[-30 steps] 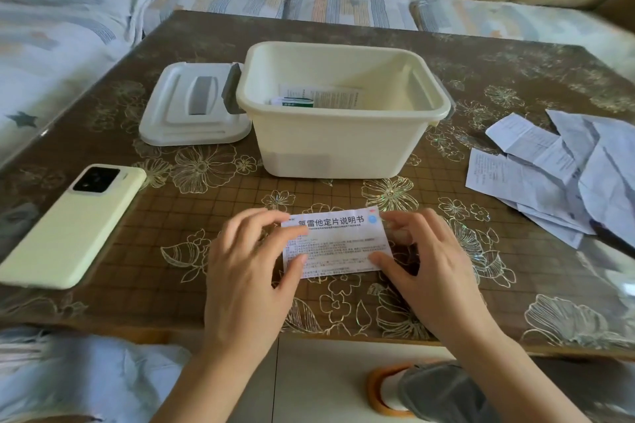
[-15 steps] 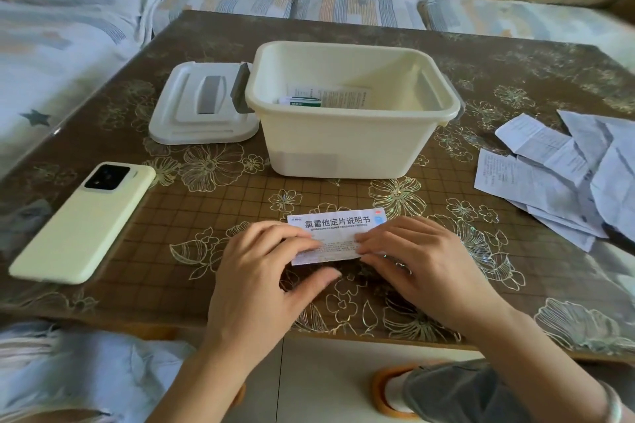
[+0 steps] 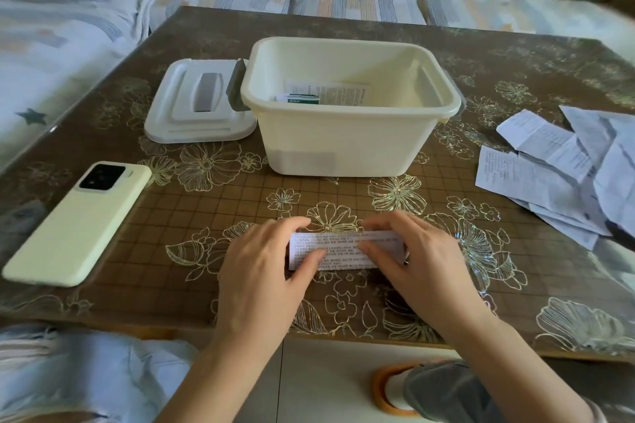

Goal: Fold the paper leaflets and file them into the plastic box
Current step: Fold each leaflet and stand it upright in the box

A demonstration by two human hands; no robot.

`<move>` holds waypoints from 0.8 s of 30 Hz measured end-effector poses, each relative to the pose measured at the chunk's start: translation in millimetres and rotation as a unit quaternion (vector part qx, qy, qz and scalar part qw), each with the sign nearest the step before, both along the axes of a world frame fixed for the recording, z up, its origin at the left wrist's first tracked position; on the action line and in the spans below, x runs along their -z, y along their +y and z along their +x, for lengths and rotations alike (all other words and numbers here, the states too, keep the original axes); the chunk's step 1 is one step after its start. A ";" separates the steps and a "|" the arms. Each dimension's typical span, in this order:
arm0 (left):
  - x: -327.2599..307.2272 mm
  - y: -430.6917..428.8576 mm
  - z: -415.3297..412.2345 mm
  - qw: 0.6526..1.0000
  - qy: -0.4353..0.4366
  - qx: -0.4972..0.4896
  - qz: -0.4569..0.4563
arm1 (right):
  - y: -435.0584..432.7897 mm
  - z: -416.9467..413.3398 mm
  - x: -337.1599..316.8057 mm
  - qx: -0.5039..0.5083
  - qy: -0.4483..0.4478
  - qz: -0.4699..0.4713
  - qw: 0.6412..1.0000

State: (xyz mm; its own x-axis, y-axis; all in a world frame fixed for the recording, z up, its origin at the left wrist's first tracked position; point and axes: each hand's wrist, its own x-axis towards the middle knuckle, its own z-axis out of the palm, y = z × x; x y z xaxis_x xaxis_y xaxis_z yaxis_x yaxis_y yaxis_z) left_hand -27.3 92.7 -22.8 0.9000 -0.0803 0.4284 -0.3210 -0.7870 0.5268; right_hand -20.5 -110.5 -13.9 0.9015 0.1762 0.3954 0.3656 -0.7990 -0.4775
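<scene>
Folded leaflet (image 3: 342, 255), lower centre, pinned flat under straight fingers of left hand (image 3: 261, 271) and right hand (image 3: 419, 268).

The leaflet (image 3: 341, 250) is now a narrow strip, folded down from the wider sheet of a second ago, and small print faces up where the title was. The left hand (image 3: 261, 271) and right hand (image 3: 419, 264) sit closer together, pressing it flat.
</scene>
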 end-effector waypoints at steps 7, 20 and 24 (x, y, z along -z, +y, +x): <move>0.4 -1.7 0.4 1.000 0.000 -0.021 0.017 | 5.0 -0.6 3.2 0.018 -0.031 -0.097 0.995; 7.2 -4.0 8.6 0.998 0.016 0.065 -0.015 | -21.0 -3.4 -8.8 0.031 0.057 -0.121 0.991; 5.7 -5.7 9.7 0.997 0.036 0.066 -0.008 | -15.7 5.7 -24.4 0.037 0.151 -0.150 0.976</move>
